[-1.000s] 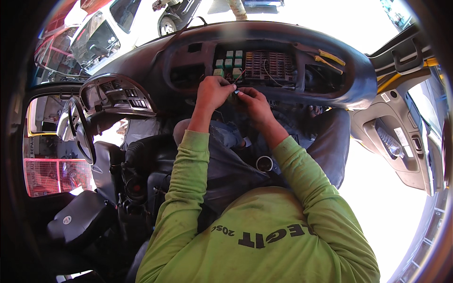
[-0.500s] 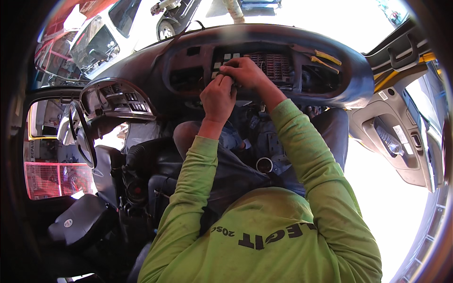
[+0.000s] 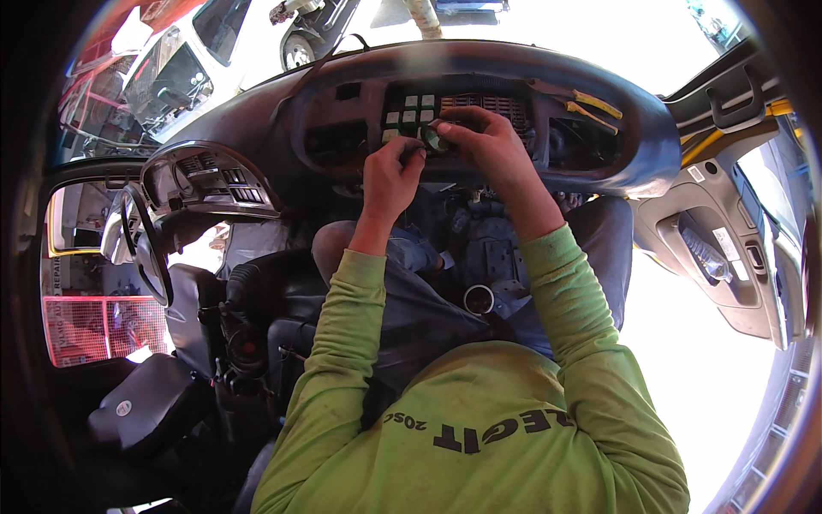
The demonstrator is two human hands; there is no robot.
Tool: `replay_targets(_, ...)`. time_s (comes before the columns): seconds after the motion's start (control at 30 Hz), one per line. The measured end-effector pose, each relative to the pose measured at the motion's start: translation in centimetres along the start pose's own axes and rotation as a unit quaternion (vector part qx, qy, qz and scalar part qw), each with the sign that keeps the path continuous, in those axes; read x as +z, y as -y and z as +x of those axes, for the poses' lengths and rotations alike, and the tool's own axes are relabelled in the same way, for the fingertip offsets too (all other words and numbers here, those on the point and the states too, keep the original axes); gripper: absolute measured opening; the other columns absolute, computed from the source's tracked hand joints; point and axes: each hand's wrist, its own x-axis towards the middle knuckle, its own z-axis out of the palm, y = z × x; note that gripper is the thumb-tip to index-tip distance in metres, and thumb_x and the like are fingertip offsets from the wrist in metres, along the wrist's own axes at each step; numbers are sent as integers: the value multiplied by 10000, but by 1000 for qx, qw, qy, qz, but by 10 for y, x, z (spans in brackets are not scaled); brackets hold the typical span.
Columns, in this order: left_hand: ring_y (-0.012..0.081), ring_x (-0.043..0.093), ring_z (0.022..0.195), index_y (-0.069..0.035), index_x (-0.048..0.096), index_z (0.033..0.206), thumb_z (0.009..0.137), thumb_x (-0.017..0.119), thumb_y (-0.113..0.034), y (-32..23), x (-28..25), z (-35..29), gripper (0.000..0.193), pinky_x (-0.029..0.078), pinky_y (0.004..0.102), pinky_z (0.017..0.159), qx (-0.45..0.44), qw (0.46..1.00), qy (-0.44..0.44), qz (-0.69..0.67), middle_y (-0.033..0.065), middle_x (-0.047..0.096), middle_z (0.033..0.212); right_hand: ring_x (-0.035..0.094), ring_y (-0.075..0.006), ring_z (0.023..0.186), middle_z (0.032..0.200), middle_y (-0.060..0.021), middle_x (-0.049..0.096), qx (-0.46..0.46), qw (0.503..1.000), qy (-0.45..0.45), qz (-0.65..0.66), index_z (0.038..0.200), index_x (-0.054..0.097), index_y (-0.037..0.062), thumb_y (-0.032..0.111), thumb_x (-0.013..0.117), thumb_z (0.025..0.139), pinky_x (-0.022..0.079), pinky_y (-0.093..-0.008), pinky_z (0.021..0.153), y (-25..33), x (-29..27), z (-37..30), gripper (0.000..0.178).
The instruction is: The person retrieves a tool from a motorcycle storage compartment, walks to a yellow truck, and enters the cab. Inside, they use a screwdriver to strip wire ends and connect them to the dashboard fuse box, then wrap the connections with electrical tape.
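My right hand (image 3: pixel 492 147) grips a small round object (image 3: pixel 434 137), dark at its rim with a greenish face, between thumb and fingers. Just beside it, my left hand (image 3: pixel 390 180) is closed in a pinch; what lies between its fingertips is too small to make out. Both hands are raised in front of the opened dashboard panel. Beyond them sit several pale square relays (image 3: pixel 411 116) in the fuse box. Rows of fuses (image 3: pixel 507 108) continue to their right, partly covered by my right hand.
A yellow-handled tool (image 3: pixel 597 104) lies at the right of the dashboard (image 3: pixel 634 141). The instrument cluster (image 3: pixel 210 180) and steering wheel (image 3: pixel 147 244) are at left. A round cup-like thing (image 3: pixel 479 299) stands between my legs. On the right, the door (image 3: pixel 719 257) hangs open.
My hands have drawn slightly apart, the right one moving rightward. The round object and more of the relays now show between them.
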Motion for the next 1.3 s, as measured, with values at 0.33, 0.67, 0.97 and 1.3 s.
replay_targets(0.33, 126, 643, 809, 19, 763, 999, 904, 732, -96, 2, -21, 18, 152, 510, 295, 770, -153, 982, 90, -58, 44, 721, 854, 699, -126, 817, 976, -85, 757, 40, 999, 0, 14, 1167, 716, -9, 240, 714, 1004, 557, -294, 694, -71, 17, -17, 298)
replay_targets(0.67, 218, 733, 758, -7, 746, 929, 820, 792, -81, -2, -9, 21, 139, 557, 337, 697, -66, 992, 13, 107, 122, 753, 836, 757, -272, 907, 1010, -174, 770, 1, 996, -9, -89, 1127, 726, -32, 183, 724, 942, 577, -394, 813, -92, 36, 1, 284)
replay_targets(0.97, 375, 708, 784, -70, 659, 872, 804, 772, -77, -10, 0, 6, 132, 553, 448, 677, 133, 957, -70, 248, 123, 698, 827, 747, -198, 846, 1005, -147, 773, -85, 965, -5, -249, 1308, 666, -31, 172, 800, 880, 582, -335, 724, -38, 37, 66, 492)
replay_targets(1.3, 286, 748, 779, -39, 744, 965, 910, 750, -130, 15, -3, 1, 106, 558, 364, 691, -10, 1000, 9, 20, 146, 748, 886, 711, -161, 879, 1039, -105, 753, 9, 999, 21, 31, 1216, 721, -28, 208, 828, 888, 574, -310, 745, -22, 1, 12, 418)
